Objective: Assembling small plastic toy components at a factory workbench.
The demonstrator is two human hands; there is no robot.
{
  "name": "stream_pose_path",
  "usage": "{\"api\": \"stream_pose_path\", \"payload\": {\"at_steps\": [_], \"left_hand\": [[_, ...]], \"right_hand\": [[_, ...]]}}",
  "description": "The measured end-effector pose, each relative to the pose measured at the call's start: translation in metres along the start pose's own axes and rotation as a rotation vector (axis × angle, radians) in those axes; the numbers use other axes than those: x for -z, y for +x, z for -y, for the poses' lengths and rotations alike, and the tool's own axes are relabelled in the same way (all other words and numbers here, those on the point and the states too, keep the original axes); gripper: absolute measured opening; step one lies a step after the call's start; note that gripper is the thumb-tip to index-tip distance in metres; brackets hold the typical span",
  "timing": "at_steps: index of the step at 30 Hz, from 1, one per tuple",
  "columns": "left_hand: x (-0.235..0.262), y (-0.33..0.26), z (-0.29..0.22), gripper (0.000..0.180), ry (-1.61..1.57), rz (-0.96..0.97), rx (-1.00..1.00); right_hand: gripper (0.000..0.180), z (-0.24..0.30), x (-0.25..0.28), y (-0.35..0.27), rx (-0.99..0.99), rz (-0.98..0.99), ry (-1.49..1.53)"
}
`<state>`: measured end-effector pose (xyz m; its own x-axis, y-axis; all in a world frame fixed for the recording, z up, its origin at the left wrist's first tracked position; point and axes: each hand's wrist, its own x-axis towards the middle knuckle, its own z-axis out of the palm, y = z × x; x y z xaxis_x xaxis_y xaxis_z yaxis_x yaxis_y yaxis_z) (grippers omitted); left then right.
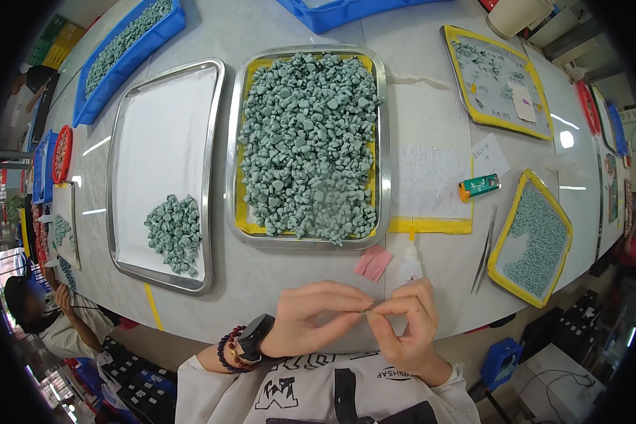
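My left hand (316,316) and my right hand (408,321) meet at the table's near edge, fingertips pinched together on one tiny grey-green piece (367,311). A black watch and bead bracelets circle my left wrist. Just beyond the hands stands a steel tray (381,141) with a yellow liner, heaped with small grey-green pieces (307,141). To its left a second steel tray (212,177), lined white, holds a small pile of the same pieces (174,233) in its near corner.
A small white bottle (409,265) and a pink pad (372,263) sit just past my hands. Tweezers (485,249), an orange-green lighter (479,186) and yellow trays (533,237) lie right. Blue bins (127,53) stand at the far side. Another person (42,314) sits at left.
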<state>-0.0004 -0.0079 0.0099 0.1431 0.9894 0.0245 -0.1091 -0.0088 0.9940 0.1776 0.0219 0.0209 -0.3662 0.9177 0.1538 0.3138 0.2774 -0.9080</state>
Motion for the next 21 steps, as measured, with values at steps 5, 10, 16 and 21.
{"api": "stream_pose_path", "payload": {"at_steps": [5,10,16,21], "left_hand": [[0.0000,0.0005,0.0005,0.024,-0.165,-0.033,0.086],[0.0023,0.0022,-0.0001,0.023,-0.167,-0.008,0.115],[0.0017,0.0014,-0.0018,0.022,-0.127,-0.008,0.058],[0.0002,0.0012,0.0015,0.024,-0.111,0.003,0.044]], "right_hand": [[0.019,0.0001,0.0016,0.0001,0.162,-0.062,-0.107],[0.022,-0.0016,0.0028,0.0007,0.187,-0.053,-0.132],[0.022,0.0011,0.0043,0.0013,0.205,-0.041,-0.156],[0.022,-0.0002,0.0050,-0.0003,0.199,-0.040,-0.171]]}}
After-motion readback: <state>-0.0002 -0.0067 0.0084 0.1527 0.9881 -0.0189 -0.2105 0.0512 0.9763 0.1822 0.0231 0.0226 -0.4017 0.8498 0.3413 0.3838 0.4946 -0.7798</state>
